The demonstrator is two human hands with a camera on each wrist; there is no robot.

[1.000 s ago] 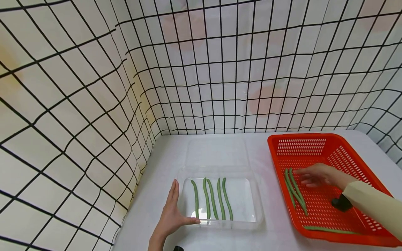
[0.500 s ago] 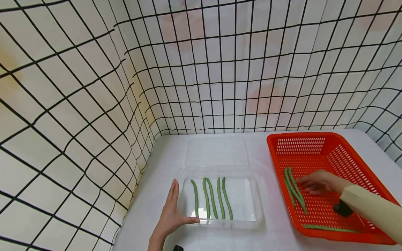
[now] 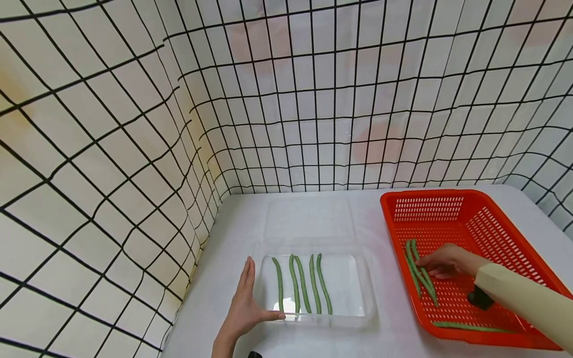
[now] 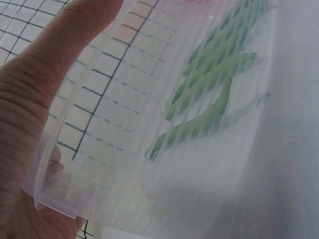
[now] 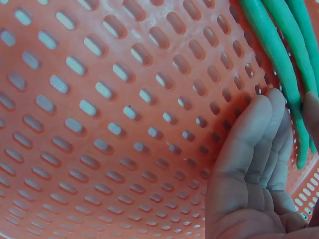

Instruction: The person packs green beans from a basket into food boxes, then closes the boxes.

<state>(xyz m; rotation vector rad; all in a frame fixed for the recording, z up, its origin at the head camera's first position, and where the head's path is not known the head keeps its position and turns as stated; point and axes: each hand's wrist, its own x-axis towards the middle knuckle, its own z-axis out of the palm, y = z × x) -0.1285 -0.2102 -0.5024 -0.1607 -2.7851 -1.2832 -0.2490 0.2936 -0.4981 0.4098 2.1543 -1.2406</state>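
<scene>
My left hand (image 3: 243,308) rests against the left front corner of a clear plastic container (image 3: 368,293), fingers straight along its side and thumb on the front rim. Several green beans (image 3: 302,286) lie side by side in it; the left wrist view shows them blurred through the ribbed wall. Inside the red basket (image 3: 389,209), my right hand (image 3: 449,261) has its thumb and fingertips on either side of one green bean (image 5: 271,42), pinching it. Two more beans (image 5: 304,30) lie beside that one. Another bean (image 3: 470,326) lies by the basket's front wall.
A clear flat lid (image 3: 309,216) lies on the white table (image 3: 237,219) behind the container. White walls (image 3: 291,124) covered with black grid lines stand at the back and sides.
My right hand draws back slightly to the right, then comes left again onto the bean, its fingers closing in. The left hand and container stay put.
</scene>
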